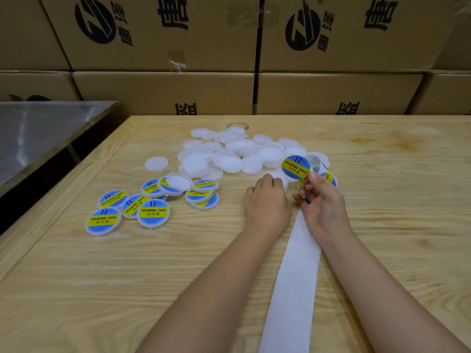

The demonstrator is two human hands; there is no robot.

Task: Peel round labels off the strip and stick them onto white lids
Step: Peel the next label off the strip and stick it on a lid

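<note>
My right hand [322,207] pinches a round blue and yellow label [295,166] by its lower edge and holds it up above the label roll [328,177]. From the roll, the white backing strip [295,271] runs down the table towards me, between my forearms. My left hand [266,200] lies curled over a white lid [280,177] on the table, just left of the label. A heap of plain white lids [229,154] sits behind both hands. Several labelled lids [153,212] lie in a loose group at the left.
The wooden table [127,276] ends at the left beside a steel table [38,128]. Stacked cardboard boxes [163,93] form a wall right behind the table's far edge.
</note>
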